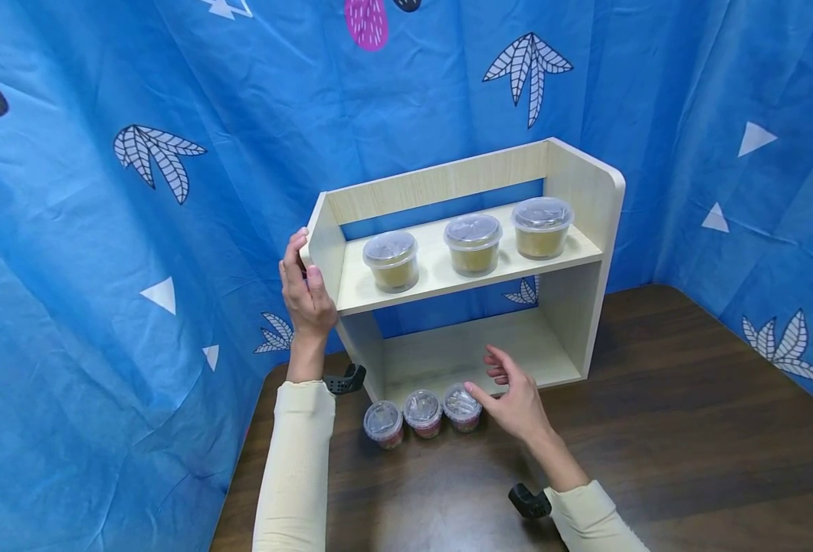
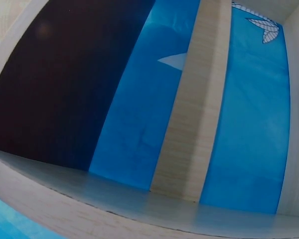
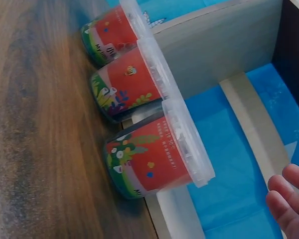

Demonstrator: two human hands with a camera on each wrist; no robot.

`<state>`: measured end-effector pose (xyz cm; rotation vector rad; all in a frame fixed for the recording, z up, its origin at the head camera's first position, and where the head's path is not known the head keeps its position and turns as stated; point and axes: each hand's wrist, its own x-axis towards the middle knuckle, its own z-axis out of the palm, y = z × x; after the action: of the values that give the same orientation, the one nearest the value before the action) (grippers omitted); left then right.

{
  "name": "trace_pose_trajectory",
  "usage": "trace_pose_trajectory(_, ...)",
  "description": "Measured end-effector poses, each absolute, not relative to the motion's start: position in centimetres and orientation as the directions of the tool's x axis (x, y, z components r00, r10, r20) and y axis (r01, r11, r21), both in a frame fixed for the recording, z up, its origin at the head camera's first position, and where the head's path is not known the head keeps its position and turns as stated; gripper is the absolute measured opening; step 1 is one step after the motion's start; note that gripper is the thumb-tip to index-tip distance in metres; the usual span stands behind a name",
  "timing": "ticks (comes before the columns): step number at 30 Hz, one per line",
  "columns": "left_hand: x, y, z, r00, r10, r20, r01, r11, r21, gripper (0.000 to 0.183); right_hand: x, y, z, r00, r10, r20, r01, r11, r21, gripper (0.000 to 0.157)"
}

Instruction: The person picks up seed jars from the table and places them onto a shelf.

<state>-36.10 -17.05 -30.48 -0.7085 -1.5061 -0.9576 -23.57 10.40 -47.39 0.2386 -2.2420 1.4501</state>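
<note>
My left hand [image 1: 307, 299] holds the left side panel of a two-tier pale wooden shelf [image 1: 585, 184], thumb at its front edge. The left wrist view shows the shelf's slats, not the hand. My right hand [image 1: 516, 402] is relaxed, with nothing between its fingers. Its thumb is close to the rightmost small lidded cup [image 1: 463, 408]; I cannot tell whether they touch. Beside that cup stand a middle cup [image 1: 423, 414] and a left cup [image 1: 383, 425], in a row before the shelf. In the right wrist view, red printed labels wrap the cups, and my fingertips [image 3: 284, 201] show at the right.
On the upper tier stand three larger clear tubs with yellowish contents: left [image 1: 391, 262], middle [image 1: 473, 245] and right [image 1: 542, 228]. The lower tier [image 1: 475, 349] sits just above the dark wooden table [image 1: 689, 429]. A blue patterned curtain [image 1: 413, 92] hangs behind and at both sides.
</note>
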Motion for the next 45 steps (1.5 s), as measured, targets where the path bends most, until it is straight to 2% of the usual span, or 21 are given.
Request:
trace_pose_trajectory(18, -36.2, -17.0, -30.5, -0.155, -0.081, 0.985, 0.864, 0.473, 0.175, 0.045, -23.9, 10.0, -49.3, -0.889, 0.093, 0.447, -0.359, 0.465, -0.81, 0.071)
trace_pose_trajectory(45, -36.1, -17.0, -30.4, -0.16, -0.075, 0.984, 0.861, 0.477, 0.177, 0.046, -24.2, 9.8, -51.6, -0.94, 0.057, 0.336, -0.267, 0.489, -0.83, 0.074)
